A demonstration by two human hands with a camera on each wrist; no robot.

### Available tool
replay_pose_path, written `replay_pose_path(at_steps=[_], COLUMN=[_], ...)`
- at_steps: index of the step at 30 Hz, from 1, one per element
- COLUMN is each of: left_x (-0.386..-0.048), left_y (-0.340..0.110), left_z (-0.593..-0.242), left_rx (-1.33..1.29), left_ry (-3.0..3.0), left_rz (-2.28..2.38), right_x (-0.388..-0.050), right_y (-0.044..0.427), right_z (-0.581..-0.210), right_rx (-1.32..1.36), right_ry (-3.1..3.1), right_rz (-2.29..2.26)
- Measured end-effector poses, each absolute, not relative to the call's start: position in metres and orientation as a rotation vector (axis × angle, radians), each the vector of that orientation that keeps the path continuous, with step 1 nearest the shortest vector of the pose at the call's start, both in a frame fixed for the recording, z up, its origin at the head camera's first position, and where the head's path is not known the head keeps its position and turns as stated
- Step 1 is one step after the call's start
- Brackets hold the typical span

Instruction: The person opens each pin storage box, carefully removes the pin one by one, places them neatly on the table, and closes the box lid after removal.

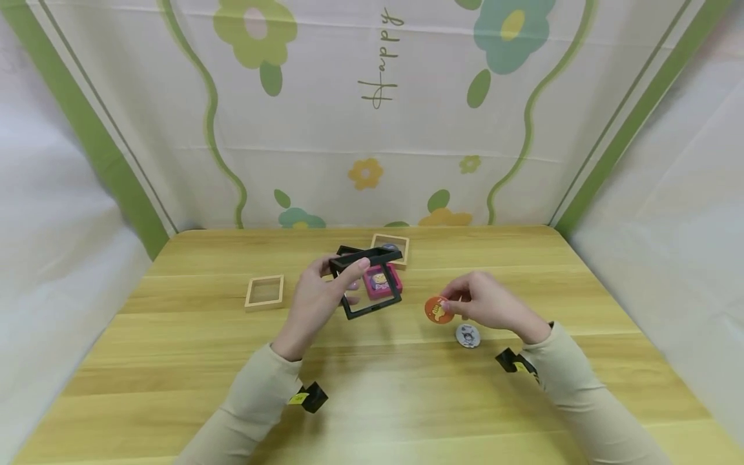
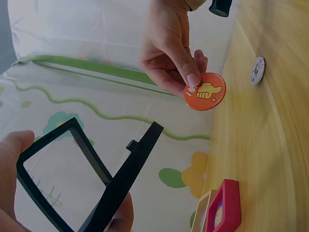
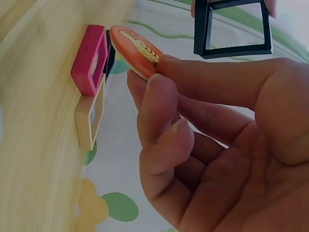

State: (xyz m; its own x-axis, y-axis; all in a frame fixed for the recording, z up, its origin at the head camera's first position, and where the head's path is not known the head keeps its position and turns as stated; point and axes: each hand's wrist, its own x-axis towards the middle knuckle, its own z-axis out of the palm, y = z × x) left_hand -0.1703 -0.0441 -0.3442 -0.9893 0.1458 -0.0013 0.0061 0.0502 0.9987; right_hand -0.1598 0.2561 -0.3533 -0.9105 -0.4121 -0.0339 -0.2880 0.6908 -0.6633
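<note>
My left hand [image 1: 314,297] holds a black square display frame [image 1: 366,256] up off the table, thumb on its edge. The frame's two halves stand apart at an angle; in the left wrist view its upright half [image 2: 133,169] has a small tab. Between thumb and fingers of my right hand [image 1: 488,302] is a round orange badge [image 1: 433,310] with a yellow thumbs-up, pinched at its rim. The right wrist view shows the badge [image 3: 130,50] tilted, apart from the frame. Below the right hand a round grey-white badge [image 1: 467,336] with a cartoon figure lies on the table.
Behind the held frame lies a pink frame [image 1: 397,278] containing a cartoon badge. A wooden frame [image 1: 405,253] with a badge inside is farther back, beside another black frame [image 1: 347,249]. One more wooden frame [image 1: 264,306] lies left of the left hand. A flowered cloth hangs behind the table.
</note>
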Motion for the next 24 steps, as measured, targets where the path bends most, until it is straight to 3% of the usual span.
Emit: replay_pose_path(at_steps=[24], left_x=[-0.172], left_y=[-0.042], left_z=[-0.346], left_rx=[0.176], left_ry=[2.164], left_rz=[2.123], right_x=[-0.174], right_y=[0.258], right_z=[-0.383], right_rx=[-0.648], right_ry=[2.703], right_rz=[-0.768])
